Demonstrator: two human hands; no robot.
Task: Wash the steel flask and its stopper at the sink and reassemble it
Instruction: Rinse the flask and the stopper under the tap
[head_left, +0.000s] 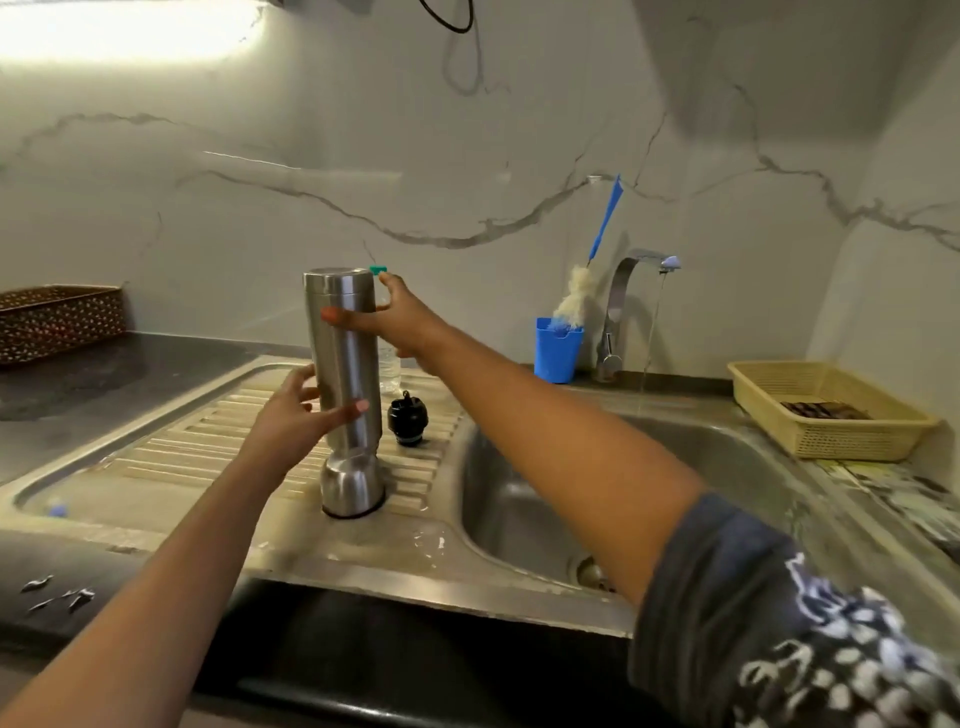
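Observation:
The steel flask (345, 364) stands tall on the ribbed drainboard (171, 447), with its wider end down. My left hand (296, 415) grips its lower half from the left. My right hand (400, 322) reaches in from the right at the flask's upper part; the thumb lies across the front and the other fingers are behind it. One finger touches the green cap (377, 269) of a clear bottle (389, 370) standing just behind the flask. The black stopper (408, 419) lies on the drainboard right of the flask, with no hand on it.
The sink basin (519, 514) is to the right, and the tap (631, 291) runs a thin stream. A blue cup (558, 351) holds a bottle brush (576, 291). A yellow basket (826, 421) sits at far right and a brown basket (57, 319) at far left.

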